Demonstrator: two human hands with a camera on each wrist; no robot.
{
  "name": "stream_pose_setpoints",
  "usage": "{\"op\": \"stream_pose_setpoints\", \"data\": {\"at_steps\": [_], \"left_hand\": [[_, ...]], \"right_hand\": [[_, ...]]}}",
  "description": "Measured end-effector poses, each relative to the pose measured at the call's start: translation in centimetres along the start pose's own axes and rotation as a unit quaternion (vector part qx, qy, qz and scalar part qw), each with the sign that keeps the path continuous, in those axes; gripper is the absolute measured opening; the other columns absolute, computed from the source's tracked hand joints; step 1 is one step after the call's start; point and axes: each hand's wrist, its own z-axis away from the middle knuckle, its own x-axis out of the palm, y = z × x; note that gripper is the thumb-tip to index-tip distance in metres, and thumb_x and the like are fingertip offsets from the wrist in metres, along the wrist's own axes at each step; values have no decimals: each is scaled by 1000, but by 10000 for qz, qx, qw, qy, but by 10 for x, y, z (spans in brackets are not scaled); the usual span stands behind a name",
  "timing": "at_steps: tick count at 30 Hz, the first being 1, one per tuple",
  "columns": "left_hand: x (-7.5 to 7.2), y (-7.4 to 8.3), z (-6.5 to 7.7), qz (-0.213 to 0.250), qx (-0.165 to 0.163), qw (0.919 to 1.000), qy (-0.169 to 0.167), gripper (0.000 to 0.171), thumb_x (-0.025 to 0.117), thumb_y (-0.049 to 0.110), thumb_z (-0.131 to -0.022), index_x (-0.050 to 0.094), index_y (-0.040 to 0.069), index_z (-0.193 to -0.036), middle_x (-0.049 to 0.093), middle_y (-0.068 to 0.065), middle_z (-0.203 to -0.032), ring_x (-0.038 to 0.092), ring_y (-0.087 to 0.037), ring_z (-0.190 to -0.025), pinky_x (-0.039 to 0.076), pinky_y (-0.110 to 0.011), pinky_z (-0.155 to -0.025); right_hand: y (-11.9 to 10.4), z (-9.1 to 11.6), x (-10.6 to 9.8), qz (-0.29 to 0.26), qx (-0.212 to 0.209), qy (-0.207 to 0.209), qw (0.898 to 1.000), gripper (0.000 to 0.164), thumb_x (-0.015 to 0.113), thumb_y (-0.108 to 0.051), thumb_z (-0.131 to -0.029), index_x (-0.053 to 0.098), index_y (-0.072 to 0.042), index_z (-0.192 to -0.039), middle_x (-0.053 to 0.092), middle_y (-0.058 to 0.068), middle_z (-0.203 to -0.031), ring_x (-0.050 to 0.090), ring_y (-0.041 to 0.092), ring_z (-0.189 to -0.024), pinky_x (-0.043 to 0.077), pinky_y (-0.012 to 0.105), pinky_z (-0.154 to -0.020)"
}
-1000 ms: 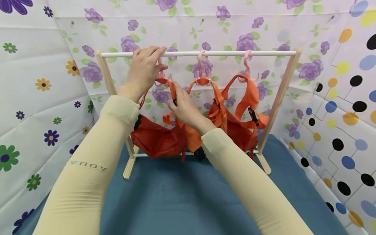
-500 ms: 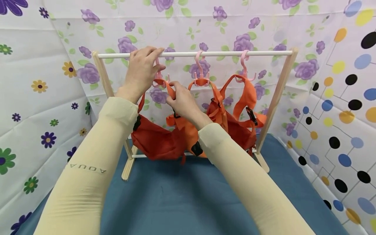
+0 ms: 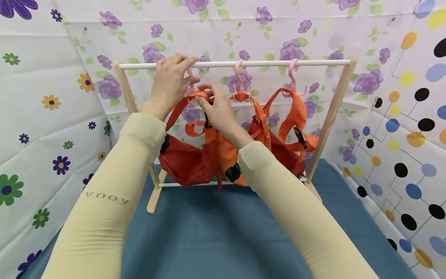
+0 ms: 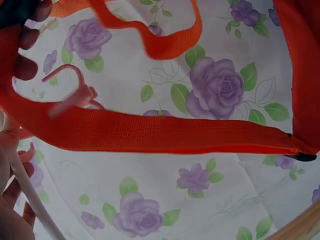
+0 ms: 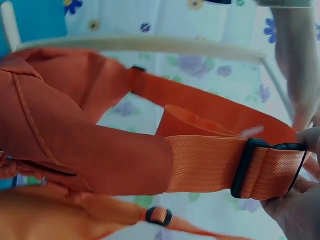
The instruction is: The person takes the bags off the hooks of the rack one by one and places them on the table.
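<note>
At the rack's top rail, my left hand (image 3: 170,79) has its fingers over the bar and its thumb by the hook of the leftmost pink hanger (image 3: 190,73), gripping it there. Lower and to the right, my right hand (image 3: 221,110) pinches the orange strap (image 5: 205,162) of a red-orange bag (image 3: 186,161), beside a black buckle (image 5: 245,167). This strap is raised across the hanger; in the left wrist view the hanger's prongs (image 4: 75,82) show beyond it. The bag dangles below, partly behind my right forearm.
Two more pink hangers, the middle (image 3: 240,83) and right (image 3: 293,77), carry orange bag straps. Their bags (image 3: 283,155) hang close beside the left one. The rack has wooden side posts (image 3: 329,112) and a white lower bar (image 3: 175,185), standing on a blue cloth (image 3: 205,232) before flowered curtains.
My right hand has moved up towards the hanger, raising the strap from where it rested on the prongs. The bag has swung slightly. My left hand stays at the rail.
</note>
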Motion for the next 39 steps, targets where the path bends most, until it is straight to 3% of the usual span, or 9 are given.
{"op": "stream_pose_setpoints", "data": {"at_steps": [5,11,22,28,31,34,39], "left_hand": [[-1,1,-1,3,27,10000,-42,51,76,21,-96,63,10,-144,67,-11,-130,60,-31,-124,33,-49,-113],[-1,-1,1,-42,48,9999,-83,52,76,21,-96,62,10,-145,66,-12,-131,59,-32,-124,33,-50,-113],[-1,-2,4,-36,109,9999,-121,58,73,24,-99,54,9,-152,61,-14,-145,54,-33,-136,30,-48,-119],[-4,-4,7,-70,184,9995,-245,59,71,24,-100,52,7,-153,53,-13,-154,48,-33,-143,27,-48,-122],[-5,-4,11,-137,214,9991,-328,63,69,26,-102,46,9,-158,43,-13,-162,41,-31,-149,20,-46,-126],[-8,-4,19,22,250,9996,-108,62,66,27,-103,44,11,-159,37,-13,-165,37,-31,-151,15,-43,-127],[-6,-8,45,379,447,9970,511,52,65,27,-104,53,12,-153,49,-14,-156,44,-33,-145,28,-51,-121]], "right_hand": [[-8,5,0,-692,-143,-169,9974,34,62,-13,-106,53,-3,-137,67,15,-117,67,26,-98,54,37,-89],[-10,13,1,-529,-48,-339,9980,34,64,-14,-105,54,-3,-135,67,12,-115,64,24,-95,53,31,-82],[-11,25,-5,-575,-16,-539,9969,34,64,-13,-105,55,-4,-135,66,11,-112,62,25,-91,53,44,-82],[-11,28,-6,-581,-55,-532,9969,32,65,-14,-105,56,-6,-134,67,12,-114,64,25,-94,54,42,-83],[-10,30,-6,-574,-71,-540,9969,34,64,-15,-105,55,-4,-136,66,12,-116,65,25,-95,54,42,-83],[-9,32,-6,-519,-119,-523,9972,34,64,-15,-105,56,-3,-136,66,12,-116,65,25,-95,54,38,-80],[-8,35,-9,-429,-164,-531,9975,34,63,-15,-106,56,-2,-137,64,12,-116,64,24,-94,52,32,-77]]}}
